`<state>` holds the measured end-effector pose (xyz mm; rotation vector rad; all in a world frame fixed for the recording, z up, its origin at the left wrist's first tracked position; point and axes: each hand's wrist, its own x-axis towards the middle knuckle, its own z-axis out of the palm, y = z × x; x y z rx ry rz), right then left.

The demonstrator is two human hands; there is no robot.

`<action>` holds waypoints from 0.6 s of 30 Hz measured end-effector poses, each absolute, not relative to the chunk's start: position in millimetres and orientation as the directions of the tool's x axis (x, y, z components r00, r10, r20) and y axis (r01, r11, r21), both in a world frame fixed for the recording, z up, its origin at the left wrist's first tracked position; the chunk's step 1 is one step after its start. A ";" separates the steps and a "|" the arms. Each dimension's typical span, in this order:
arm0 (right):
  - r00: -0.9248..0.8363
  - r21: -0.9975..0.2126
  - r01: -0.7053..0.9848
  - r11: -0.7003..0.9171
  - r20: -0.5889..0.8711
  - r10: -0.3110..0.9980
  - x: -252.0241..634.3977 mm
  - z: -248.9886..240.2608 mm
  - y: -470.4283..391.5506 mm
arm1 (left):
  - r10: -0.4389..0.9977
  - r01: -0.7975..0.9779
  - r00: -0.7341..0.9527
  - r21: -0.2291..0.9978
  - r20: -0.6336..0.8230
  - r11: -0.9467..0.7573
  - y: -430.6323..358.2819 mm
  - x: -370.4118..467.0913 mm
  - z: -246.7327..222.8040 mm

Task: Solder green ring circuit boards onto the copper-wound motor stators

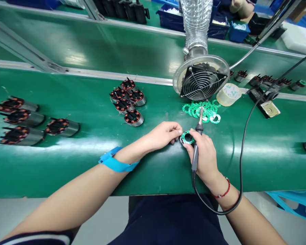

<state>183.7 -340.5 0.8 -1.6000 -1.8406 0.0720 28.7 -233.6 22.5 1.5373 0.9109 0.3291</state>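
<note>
My right hand (205,154) is closed, with a soldering iron (195,156) lying across it, tip pointing away from me. Its thumb and forefinger also grip a motor stator topped by a green ring-shaped circuit board (185,139). At the left edge of that board, my left hand (165,134) is closed in a pinch. Whatever is between its fingertips is too small to make out. Just beyond the iron's tip lies a loose pile of green ring circuit boards (202,110).
A round fume extractor fan (201,83) hangs over the pile. Beside it are a tape roll (228,94) and a soldering iron stand (264,102). Copper-wound stators (132,117) form a cluster left of centre, with more (22,117) farther left. The iron's cable (241,160) loops over my right forearm.
</note>
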 end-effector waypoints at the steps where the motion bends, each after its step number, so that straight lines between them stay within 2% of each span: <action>1: -0.003 -0.458 0.856 0.241 0.460 0.888 183.4 0.4 -340.2 | 0.707 0.334 0.622 0.931 -0.335 0.146 -236.0 31.1 22.5; 4: 0.022 -0.457 0.858 0.236 0.491 0.871 183.0 -1.0 -339.2 | 0.799 0.252 0.518 0.947 -0.304 0.197 -247.5 34.7 19.2; 7: 0.069 -0.476 0.856 0.202 0.493 0.867 183.1 -2.2 -339.7 | 0.874 0.258 0.467 0.966 -0.132 0.008 -261.5 33.0 13.9; 10: 0.107 -0.489 0.858 0.160 0.474 0.874 183.0 -3.3 -342.0 | 0.861 0.295 0.508 0.940 -0.004 -0.170 -271.4 29.4 9.3; 14: 0.145 -0.510 0.851 0.126 0.458 0.877 184.1 -4.0 -344.0 | 0.803 0.267 0.595 0.932 0.042 -0.246 -274.0 24.5 4.3; 18: 0.108 -0.535 0.824 0.186 0.471 0.875 187.2 -3.9 -341.0 | 0.749 0.312 0.656 0.870 0.093 -0.381 -269.5 22.3 1.5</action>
